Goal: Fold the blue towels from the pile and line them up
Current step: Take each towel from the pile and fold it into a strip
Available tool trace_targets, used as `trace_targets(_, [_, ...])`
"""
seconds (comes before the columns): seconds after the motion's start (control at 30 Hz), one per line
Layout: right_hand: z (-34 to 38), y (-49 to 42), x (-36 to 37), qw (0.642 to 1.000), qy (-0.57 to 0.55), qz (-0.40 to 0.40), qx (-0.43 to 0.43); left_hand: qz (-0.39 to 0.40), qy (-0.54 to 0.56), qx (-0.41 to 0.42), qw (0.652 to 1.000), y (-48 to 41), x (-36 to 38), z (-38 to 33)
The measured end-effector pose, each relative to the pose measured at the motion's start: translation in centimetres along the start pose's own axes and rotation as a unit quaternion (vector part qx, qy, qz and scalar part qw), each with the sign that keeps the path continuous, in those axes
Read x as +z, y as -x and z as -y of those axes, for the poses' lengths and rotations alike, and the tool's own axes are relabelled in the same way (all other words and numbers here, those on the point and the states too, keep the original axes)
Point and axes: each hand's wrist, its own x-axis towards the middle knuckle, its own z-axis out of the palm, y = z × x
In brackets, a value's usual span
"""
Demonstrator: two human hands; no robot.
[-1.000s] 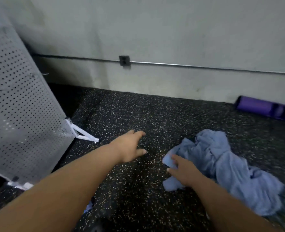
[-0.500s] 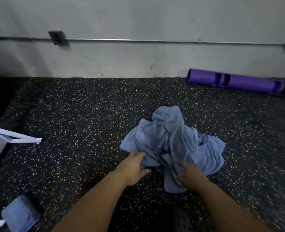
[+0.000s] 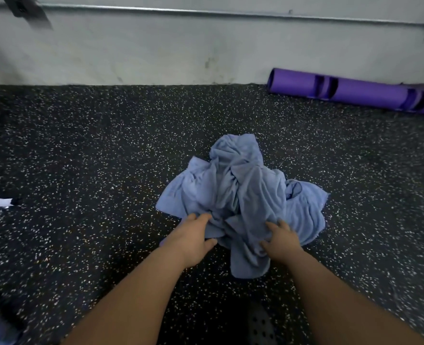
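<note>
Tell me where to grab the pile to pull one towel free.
Probably the loose flap trailing off the pile toward you, beside the right hand. Come from the near side, low over the floor: it lies flat and free there, while the middle is bunched and tangled.

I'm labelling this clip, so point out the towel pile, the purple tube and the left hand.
towel pile (image 3: 245, 195), head view, crumpled middle of the heap.
purple tube (image 3: 370, 95), head view, side between its dark cutouts.
left hand (image 3: 191, 241), head view, back of the hand.
</note>
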Motion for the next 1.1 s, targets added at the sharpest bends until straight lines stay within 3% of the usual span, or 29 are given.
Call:
trace_targets(0.2, [1.7,1.3,-1.7,0.991,-0.083,-0.1,-0.025,-0.003,-0.008,-0.02,1.0,0.8,-0.3,0.3])
trace_targets(0.3, [2.8,3.7,-4.0,0.968,-0.17,-0.179,-0.047,-0.019,-0.004,-0.018,1.0,2.1,-1.6,-0.4])
trace_targets(0.6, [5.5,12.0,-15.4,0.892,-0.312,-0.29,-0.15,-0.119,0.007,0.04,0.992,8.9,-8.3,-5.4])
trace_targets(0.77, [7.6,17.8,-19.8,0.827,-0.441,-0.259,-0.235,-0.201,0.037,0.102,0.973,14.1,-12.3,-7.9])
trace_targets(1.1, [13.4,28.7,-22.2,0.762,-0.505,-0.164,-0.372,-0.32,0.083,0.197,0.923,24.1,-17.0,-7.0])
